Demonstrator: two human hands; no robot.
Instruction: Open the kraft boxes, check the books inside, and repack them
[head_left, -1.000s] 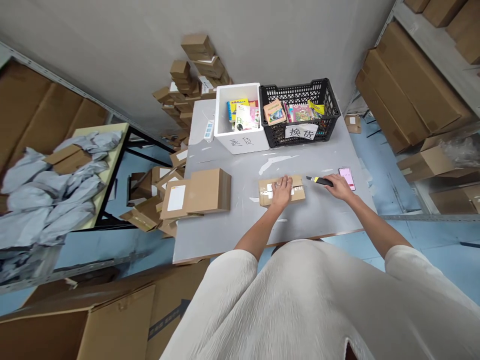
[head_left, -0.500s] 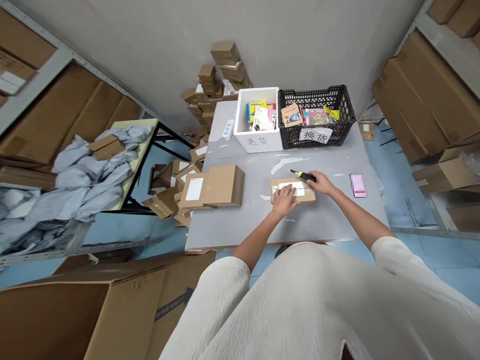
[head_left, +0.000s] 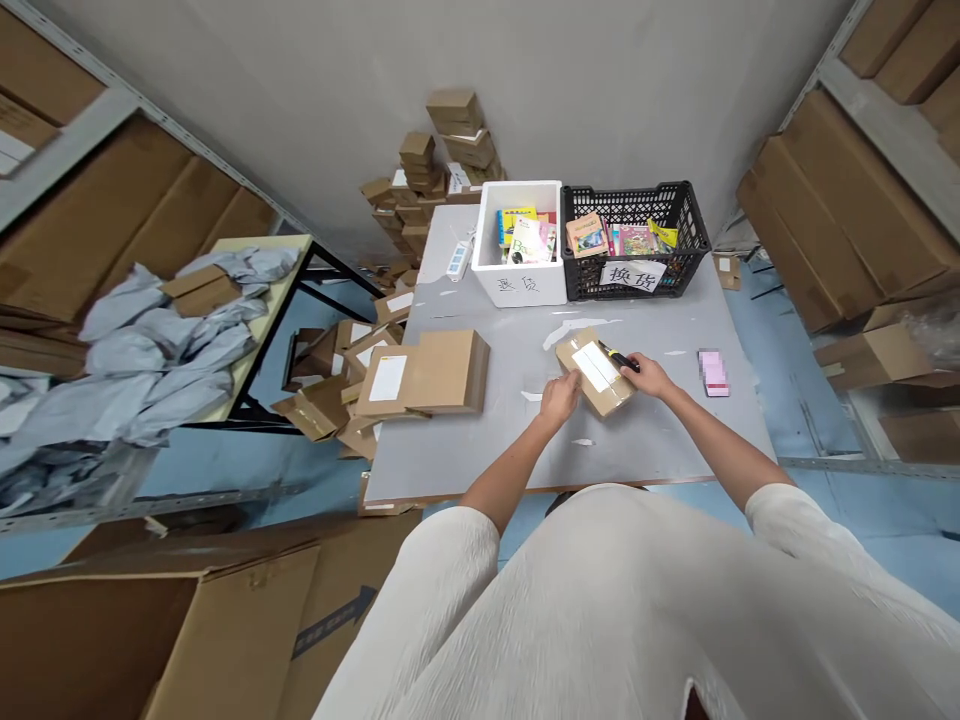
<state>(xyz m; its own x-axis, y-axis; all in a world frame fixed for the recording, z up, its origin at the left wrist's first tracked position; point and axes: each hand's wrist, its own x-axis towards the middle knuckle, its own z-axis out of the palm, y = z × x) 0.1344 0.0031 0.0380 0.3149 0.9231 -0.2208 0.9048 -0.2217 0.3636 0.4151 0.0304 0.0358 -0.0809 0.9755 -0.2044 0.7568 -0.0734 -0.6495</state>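
A small brown cardboard box (head_left: 579, 352) with a white label on top sits turned at an angle on the grey table (head_left: 480, 450). My left hand (head_left: 561, 398) grips its left edge, fingers curled against the side. In my right hand (head_left: 646, 377) is a black and yellow utility knife (head_left: 621, 358), held over the box's right edge with the blade pointing up and left. Whether the blade touches the cardboard I cannot tell.
Behind the box stand a white foam box (head_left: 521, 285) and a black plastic crate (head_left: 694, 235), both holding books. An opened brown carton (head_left: 450, 365) lies to the left. On the right is a pink item (head_left: 714, 373). A large carton (head_left: 247, 620) stands at lower left.
The small box has turned from lying straight to a slant. My left hand has moved from its top to its left edge. The knife remains in my right hand, now nearer the label.
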